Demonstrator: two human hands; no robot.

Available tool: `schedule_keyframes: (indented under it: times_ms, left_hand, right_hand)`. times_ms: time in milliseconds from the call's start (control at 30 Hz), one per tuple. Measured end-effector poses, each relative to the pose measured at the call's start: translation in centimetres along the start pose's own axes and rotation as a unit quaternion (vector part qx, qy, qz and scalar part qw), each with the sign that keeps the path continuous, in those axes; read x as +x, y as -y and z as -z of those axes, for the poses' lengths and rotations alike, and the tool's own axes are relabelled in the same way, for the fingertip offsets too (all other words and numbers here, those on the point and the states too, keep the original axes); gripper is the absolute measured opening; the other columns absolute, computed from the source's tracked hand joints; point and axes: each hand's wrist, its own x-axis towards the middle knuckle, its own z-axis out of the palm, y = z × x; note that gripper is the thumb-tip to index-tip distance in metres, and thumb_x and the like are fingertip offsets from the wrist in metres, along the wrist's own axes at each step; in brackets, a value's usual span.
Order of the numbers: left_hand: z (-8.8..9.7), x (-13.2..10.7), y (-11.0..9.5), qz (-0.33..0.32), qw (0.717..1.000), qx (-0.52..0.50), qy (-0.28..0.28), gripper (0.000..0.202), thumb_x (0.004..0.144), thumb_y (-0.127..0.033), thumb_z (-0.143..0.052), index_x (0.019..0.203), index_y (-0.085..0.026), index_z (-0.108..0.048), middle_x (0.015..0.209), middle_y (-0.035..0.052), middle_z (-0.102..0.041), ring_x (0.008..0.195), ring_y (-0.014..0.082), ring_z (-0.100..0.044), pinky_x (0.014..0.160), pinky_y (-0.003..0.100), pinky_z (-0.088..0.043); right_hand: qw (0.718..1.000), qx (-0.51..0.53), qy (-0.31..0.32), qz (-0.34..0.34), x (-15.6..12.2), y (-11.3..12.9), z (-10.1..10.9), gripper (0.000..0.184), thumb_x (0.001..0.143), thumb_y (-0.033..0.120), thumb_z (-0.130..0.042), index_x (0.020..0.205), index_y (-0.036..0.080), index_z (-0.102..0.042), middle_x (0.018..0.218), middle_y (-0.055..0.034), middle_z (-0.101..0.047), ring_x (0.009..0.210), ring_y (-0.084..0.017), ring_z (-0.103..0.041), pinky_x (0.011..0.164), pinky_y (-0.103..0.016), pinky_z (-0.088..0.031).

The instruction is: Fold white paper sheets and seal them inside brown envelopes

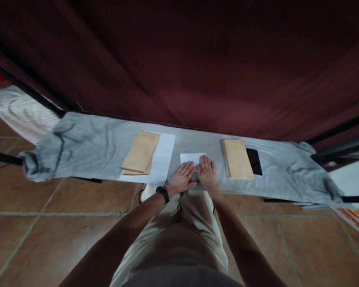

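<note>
A small white sheet of paper [189,156], which looks folded, lies on the grey cloth in front of me. My left hand [182,177] rests flat across its lower left part, fingers stretched out. On its right side lies my right hand [206,171], also flat with the fingers extended. Both hands press down on the paper and hide its lower edge. To the left, brown envelopes [142,151] lie on larger white sheets [164,149]. To the right sits a stack of brown envelopes [237,159], partly covering a dark-screened phone [255,161].
A grey cloth [89,143] covers the narrow bench and bunches at both ends. Behind it hangs a dark red curtain [197,79]. Striped fabric [26,113] lies at the left, and white sheets [351,179] are at the right. The floor [86,231] is brown tile.
</note>
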Motion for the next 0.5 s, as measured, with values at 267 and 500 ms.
schedule_keyframes:
  times_ms: [267,500]
  left_hand:
    - [0.5,-0.1,-0.1,-0.007,1.000,-0.008,-0.002,0.068,0.096,-0.057,-0.051,0.155,-0.024,-0.038,0.167,0.0144,-0.024,0.155,0.0303,-0.020,0.126,0.050,-0.018]
    - [0.4,0.0,-0.2,-0.002,1.000,-0.006,-0.008,0.065,0.096,-0.055,-0.052,0.153,-0.027,-0.042,0.167,0.0111,-0.026,0.155,0.0288,-0.022,0.126,0.049,-0.018]
  right_hand:
    - [1.000,-0.014,-0.007,0.002,-0.7,-1.3,0.5,0.055,0.106,0.032,-0.029,0.154,0.005,-0.037,0.158,-0.0207,-0.041,0.147,-0.029,-0.036,0.119,-0.052,-0.026]
    - [1.000,0.009,-0.007,-0.009,-0.6,-1.9,1.0,0.054,0.105,0.029,-0.030,0.152,0.005,-0.041,0.157,-0.0202,-0.043,0.148,-0.028,-0.034,0.119,-0.053,-0.027]
